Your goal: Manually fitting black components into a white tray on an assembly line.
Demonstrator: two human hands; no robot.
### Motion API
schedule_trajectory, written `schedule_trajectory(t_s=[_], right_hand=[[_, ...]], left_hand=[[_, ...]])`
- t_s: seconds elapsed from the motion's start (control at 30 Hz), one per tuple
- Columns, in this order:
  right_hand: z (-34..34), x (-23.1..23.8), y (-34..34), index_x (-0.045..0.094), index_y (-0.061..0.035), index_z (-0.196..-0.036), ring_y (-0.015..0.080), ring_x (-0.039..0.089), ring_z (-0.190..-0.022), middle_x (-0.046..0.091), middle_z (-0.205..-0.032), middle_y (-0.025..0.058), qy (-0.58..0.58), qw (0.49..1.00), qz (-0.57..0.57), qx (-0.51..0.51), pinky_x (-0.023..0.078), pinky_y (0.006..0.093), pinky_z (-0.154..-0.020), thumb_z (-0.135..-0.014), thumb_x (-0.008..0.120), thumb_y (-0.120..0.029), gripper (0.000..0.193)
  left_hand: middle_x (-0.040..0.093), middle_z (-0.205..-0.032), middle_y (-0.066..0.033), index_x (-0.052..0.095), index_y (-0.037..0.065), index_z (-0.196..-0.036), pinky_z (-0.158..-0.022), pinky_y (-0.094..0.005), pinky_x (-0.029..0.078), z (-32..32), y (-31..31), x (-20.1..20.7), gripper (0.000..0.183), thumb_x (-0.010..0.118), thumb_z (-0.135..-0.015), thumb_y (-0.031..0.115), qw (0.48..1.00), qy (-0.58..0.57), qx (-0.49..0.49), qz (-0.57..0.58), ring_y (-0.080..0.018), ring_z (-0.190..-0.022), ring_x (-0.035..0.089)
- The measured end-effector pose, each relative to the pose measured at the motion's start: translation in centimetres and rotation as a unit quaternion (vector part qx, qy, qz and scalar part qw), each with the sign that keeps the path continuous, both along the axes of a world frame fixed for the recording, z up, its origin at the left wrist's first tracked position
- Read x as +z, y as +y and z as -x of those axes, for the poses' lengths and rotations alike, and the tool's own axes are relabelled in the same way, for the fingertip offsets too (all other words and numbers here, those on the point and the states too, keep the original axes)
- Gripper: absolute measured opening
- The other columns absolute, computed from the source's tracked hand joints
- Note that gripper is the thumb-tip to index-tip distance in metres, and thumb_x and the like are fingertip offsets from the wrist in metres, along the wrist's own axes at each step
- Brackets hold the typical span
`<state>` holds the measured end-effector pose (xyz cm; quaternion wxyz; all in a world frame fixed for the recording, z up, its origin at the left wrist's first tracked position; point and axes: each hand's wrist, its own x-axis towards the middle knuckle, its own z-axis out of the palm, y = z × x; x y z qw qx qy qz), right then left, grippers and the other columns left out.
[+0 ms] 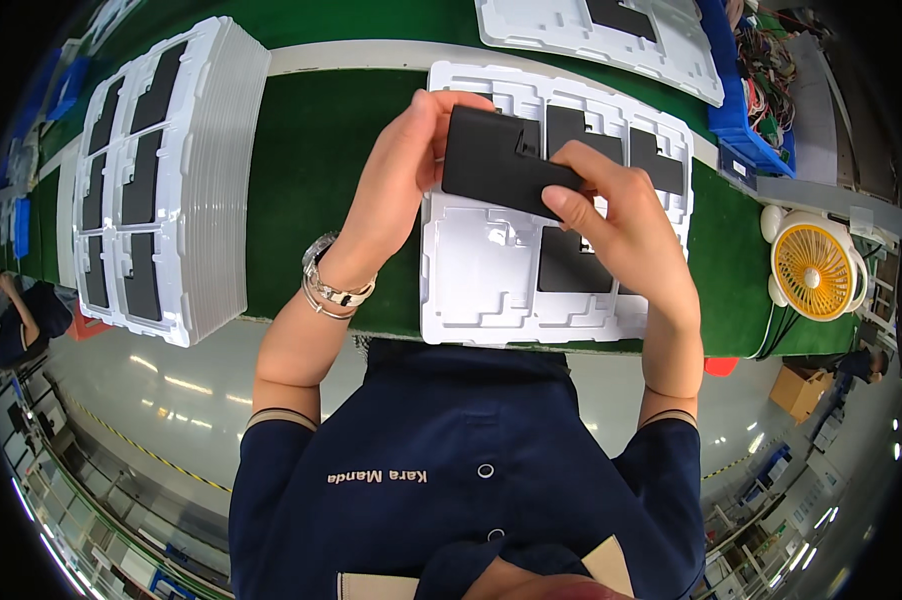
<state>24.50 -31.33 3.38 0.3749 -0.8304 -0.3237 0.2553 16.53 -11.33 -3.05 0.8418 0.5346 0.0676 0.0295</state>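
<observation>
A flat black L-shaped plastic part [496,165] with a notch in one side is held between my two hands, tilted above a white moulded tray [471,290]. My left hand [411,150] closes on its left end, with some fingers hidden behind it. On the right end, my right hand [606,205] pinches it between thumb and fingers. Similar black parts sit in the tray's pockets, among them one below the held part [571,265] and another at the far right [659,165]. The lower left pocket shows bare white plastic.
To the left rises a tall stack of white trays [216,180], black parts in the top one. Another tray [591,45] lies at the back. A blue bin of wires [741,125] and a yellow-and-white fan [813,270] stand at right on the green table [331,180].
</observation>
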Motion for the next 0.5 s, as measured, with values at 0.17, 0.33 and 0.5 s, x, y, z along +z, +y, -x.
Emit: schedule_trajectory(t_s=[0.17, 0.33, 0.5], right_hand=[[-0.2, -2.4, 0.2, 0.06, -0.0019, -0.096, 0.0143, 0.056, -0.065, 0.059, -0.07, 0.0063, 0.092, 0.992, -0.09, -0.004, 0.043, 0.0287, -0.062, -0.097, 0.06, -0.025, 0.024], [-0.9, -3.4, 0.1, 0.063, -0.0013, -0.096, 0.0104, 0.055, -0.081, 0.06, -0.08, 0.0026, 0.178, 0.959, -0.214, -0.052, 0.044, 0.0258, -0.074, -0.098, 0.059, -0.019, 0.018], [-0.9, -4.0, -0.2, 0.065, -0.0007, -0.092, 0.0149, 0.059, -0.076, 0.064, -0.08, 0.0037, 0.061, 0.982, -0.176, -0.028, 0.047, 0.0275, -0.073, -0.092, 0.066, -0.013, 0.013]], left_hand=[[0.067, -0.101, -0.0054, 0.061, -0.003, -0.11, -0.077, -0.0252, 0.053, 0.2, 0.1, -0.1, 0.033, 0.062, -0.096, 0.027, 0.993, 0.026, -0.069, -0.095, -0.0084, -0.087, 0.062], [0.068, -0.095, -0.0041, 0.062, -0.003, -0.108, -0.071, -0.0236, 0.053, 0.1, -0.2, -0.2, 0.028, 0.066, -0.092, 0.019, 0.993, 0.032, -0.052, -0.096, -0.0071, -0.083, 0.062], [0.067, -0.096, -0.0036, 0.061, -0.002, -0.109, -0.07, -0.0223, 0.052, 0.5, -0.7, -0.1, 0.027, 0.064, -0.092, 0.019, 0.99, 0.078, -0.117, 0.017, -0.0066, -0.081, 0.062]])
